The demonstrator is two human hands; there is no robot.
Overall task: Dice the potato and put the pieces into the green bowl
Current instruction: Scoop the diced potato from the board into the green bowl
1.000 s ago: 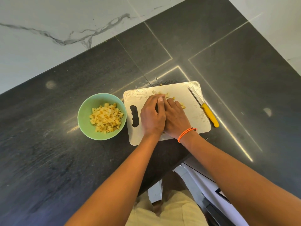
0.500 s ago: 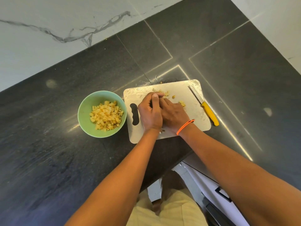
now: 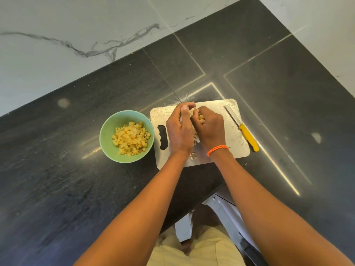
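My left hand [image 3: 179, 129] and my right hand [image 3: 210, 126] are cupped together over the white cutting board [image 3: 238, 143], holding a heap of diced potato pieces [image 3: 200, 117] between them. A few loose pieces [image 3: 193, 155] lie on the board under my wrists. The green bowl [image 3: 107, 135] stands just left of the board and holds many yellow potato cubes [image 3: 131, 138]. A yellow-handled knife [image 3: 247, 137] lies at the board's right edge, apart from both hands.
Everything sits on a dark stone counter [image 3: 76, 189] whose near edge runs under my forearms. A white marble wall [image 3: 57, 35] rises behind. An orange band [image 3: 218, 149] circles my right wrist.
Both hands have turned from lying flat on the board to cupping the gathered pieces and have lifted slightly, and a few cubes have dropped out beneath the wrists.
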